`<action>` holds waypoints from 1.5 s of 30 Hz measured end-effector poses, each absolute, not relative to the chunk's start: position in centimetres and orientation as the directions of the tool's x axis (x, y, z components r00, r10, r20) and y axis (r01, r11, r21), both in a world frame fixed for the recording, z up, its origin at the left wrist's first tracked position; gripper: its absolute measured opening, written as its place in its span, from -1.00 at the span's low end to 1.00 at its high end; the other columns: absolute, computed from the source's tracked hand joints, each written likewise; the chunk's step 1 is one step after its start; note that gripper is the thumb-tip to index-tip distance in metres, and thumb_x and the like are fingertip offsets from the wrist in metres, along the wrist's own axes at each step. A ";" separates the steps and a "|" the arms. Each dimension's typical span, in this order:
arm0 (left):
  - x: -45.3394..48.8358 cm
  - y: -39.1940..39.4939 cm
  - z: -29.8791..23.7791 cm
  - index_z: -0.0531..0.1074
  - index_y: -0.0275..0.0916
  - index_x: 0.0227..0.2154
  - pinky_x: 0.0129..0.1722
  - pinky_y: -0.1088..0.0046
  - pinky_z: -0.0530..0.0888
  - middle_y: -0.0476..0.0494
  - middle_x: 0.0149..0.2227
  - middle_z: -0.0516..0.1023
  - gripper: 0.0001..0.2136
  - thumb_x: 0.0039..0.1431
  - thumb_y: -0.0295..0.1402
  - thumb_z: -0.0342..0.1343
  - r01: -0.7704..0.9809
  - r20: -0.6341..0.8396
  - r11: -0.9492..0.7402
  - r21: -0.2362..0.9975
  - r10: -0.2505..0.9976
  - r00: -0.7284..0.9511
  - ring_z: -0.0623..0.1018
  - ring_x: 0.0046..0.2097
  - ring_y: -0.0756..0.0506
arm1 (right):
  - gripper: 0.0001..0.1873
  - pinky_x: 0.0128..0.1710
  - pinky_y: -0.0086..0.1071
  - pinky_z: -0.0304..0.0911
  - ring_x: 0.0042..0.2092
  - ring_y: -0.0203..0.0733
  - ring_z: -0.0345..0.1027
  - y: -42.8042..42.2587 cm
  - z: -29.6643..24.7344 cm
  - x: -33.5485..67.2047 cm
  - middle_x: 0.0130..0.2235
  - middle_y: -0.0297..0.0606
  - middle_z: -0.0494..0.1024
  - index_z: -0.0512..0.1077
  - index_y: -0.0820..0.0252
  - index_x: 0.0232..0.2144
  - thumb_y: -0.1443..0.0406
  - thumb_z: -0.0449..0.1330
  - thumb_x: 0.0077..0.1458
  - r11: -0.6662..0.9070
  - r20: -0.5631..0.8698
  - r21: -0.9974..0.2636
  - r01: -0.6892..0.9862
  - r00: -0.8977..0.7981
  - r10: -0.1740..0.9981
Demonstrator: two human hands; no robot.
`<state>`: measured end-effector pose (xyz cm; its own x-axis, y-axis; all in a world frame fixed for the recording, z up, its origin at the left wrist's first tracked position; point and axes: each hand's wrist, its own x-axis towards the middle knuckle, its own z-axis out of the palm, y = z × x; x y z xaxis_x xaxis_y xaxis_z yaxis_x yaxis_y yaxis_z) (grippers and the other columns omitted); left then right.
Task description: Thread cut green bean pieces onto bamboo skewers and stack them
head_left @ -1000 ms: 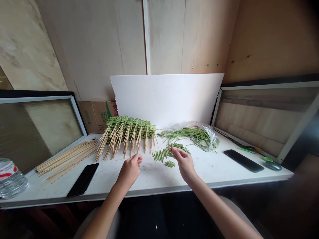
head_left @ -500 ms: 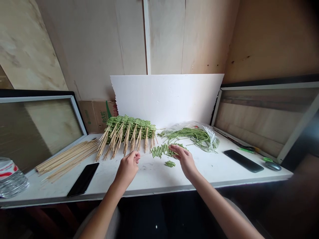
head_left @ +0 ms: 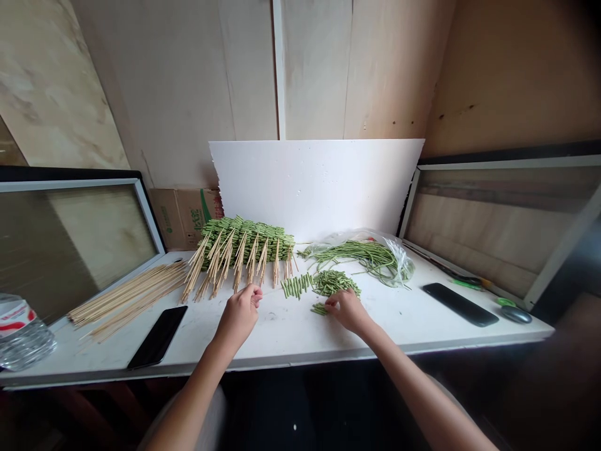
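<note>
My left hand (head_left: 241, 310) is closed on the end of a thin bamboo skewer. Short cut pieces of green bean (head_left: 297, 286) are threaded side by side along that skewer, which points right. My right hand (head_left: 350, 310) is low over the table, thumb and fingers pinched at a small cluster of cut bean pieces (head_left: 319, 309). Just behind it lies a larger heap of cut green beans (head_left: 333, 280). My right fingers partly cover the small cluster, so how many pieces they grip is hidden.
Left of centre are stacked bean skewers (head_left: 248, 241), their sticks facing me. Loose bamboo skewers (head_left: 131, 291), a black phone (head_left: 158, 338) and a water bottle (head_left: 23, 332) are left. Long beans in a plastic bag (head_left: 370, 257), another dark phone (head_left: 460, 304) and a mouse (head_left: 515, 313) are right.
My right hand has moved from the far end of the threaded bean pieces down to the small cluster, uncovering the larger heap. My left hand keeps the skewer in nearly the same place.
</note>
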<state>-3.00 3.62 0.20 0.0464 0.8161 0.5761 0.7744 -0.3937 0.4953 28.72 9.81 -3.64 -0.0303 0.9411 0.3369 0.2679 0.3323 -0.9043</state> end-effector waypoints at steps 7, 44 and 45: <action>-2.9 3.7 -0.2 0.43 -0.19 -0.29 -0.33 0.41 0.47 -0.10 -0.42 0.57 -0.81 0.26 -0.54 -0.06 0.785 0.572 -0.398 0.475 0.818 0.068 0.62 -0.31 -0.13 | -0.86 -0.07 -0.05 0.28 -0.24 0.12 0.44 9.7 -3.7 28.6 -0.49 -0.19 0.63 0.62 0.03 -0.60 0.21 0.49 -0.31 0.356 0.358 -0.847 0.395 -0.071 0.931; -1.9 3.0 0.2 0.40 -0.17 -0.30 -0.32 0.47 0.41 -0.02 -0.47 0.49 -0.85 0.28 -0.48 -0.05 0.759 0.609 -0.433 0.486 0.791 0.061 0.53 -0.37 -0.09 | -0.70 -0.23 -0.38 0.41 -0.10 -0.08 0.55 6.9 1.1 26.1 -0.20 -0.15 0.69 0.65 0.15 -0.31 0.08 0.46 -0.02 0.100 0.143 -0.869 -0.485 -0.051 0.988; -1.9 3.1 0.1 0.40 -0.17 -0.31 -0.32 0.47 0.41 -0.02 -0.47 0.49 -0.85 0.28 -0.48 -0.05 0.759 0.610 -0.435 0.485 0.790 0.062 0.53 -0.37 -0.09 | -0.69 -0.23 -0.37 0.42 -0.10 -0.07 0.56 7.0 1.1 26.1 -0.20 -0.14 0.69 0.65 0.16 -0.31 0.08 0.46 -0.02 0.106 0.146 -0.870 -0.482 -0.046 0.988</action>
